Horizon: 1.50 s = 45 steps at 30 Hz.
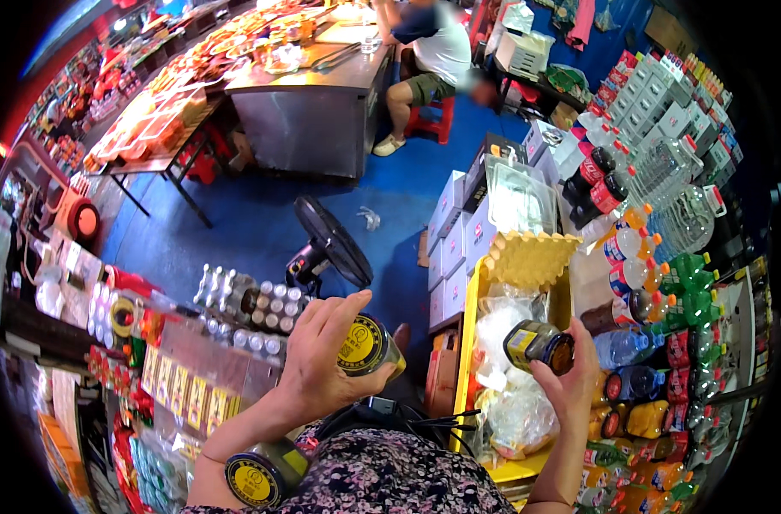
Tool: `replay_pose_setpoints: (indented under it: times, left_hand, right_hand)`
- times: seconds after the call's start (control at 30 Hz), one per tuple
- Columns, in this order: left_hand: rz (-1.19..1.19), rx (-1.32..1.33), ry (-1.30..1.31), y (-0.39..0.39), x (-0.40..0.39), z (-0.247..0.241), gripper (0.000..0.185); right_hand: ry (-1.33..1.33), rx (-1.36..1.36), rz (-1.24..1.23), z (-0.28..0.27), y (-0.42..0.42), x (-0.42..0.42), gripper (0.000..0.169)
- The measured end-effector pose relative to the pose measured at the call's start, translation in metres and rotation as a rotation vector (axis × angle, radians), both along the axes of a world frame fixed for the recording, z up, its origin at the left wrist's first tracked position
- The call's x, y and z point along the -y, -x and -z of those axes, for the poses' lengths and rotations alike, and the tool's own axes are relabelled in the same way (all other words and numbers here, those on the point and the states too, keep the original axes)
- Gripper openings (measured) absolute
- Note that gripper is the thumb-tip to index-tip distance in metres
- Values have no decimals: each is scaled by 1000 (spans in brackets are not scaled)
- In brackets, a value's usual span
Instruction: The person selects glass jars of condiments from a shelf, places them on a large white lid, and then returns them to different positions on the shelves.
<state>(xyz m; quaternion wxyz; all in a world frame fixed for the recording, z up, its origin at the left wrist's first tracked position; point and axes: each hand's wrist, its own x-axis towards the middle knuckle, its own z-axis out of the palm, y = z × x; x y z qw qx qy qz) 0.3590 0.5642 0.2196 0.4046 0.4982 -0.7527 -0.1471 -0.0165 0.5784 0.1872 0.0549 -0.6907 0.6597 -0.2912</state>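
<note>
My left hand (pixel 319 360) is closed around a glass jar (pixel 362 344) whose black-and-yellow lid faces up towards me. Against my left forearm and my floral shirt rests a second jar (pixel 262 475) with the same kind of lid. In my right hand (pixel 573 379) is a smaller glass jar (pixel 528 345) with a pale label, tilted on its side. That hand is over the right part of a yellow plastic crate (pixel 465 360). Clear plastic bags (pixel 515 411) and an egg tray (pixel 531 254) are in the crate.
Bottled drinks (pixel 628 302) crowd the right side, beside stacked cartons (pixel 454 244). A black fan (pixel 332 241) stands on the blue floor ahead. Canned drinks (pixel 278 307) and small yellow boxes (pixel 188 389) lie to the left. Further off, a person (pixel 438 58) sits at a metal counter (pixel 300 128).
</note>
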Motion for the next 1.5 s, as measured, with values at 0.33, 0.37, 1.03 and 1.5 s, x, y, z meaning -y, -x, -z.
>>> replay_pose_setpoints:
  times: [0.33, 0.37, 1.03, 1.5]
  left_hand:
    - [-22, 61, 16, 32, 245, -8, 80]
    - [-19, 56, -12, 33, 266, -11, 80]
    - [-123, 5, 62, -57, 699, -8, 85]
    - [-745, 91, 93, -167, 833, -14, 80]
  right_hand:
    - [89, -57, 11, 11, 31, 243, 83]
    - [90, -55, -5, 11, 30, 268, 83]
    - [41, -196, -388, 13, -120, 815, 80]
    - [70, -267, -1130, 135, -326, 1191, 89]
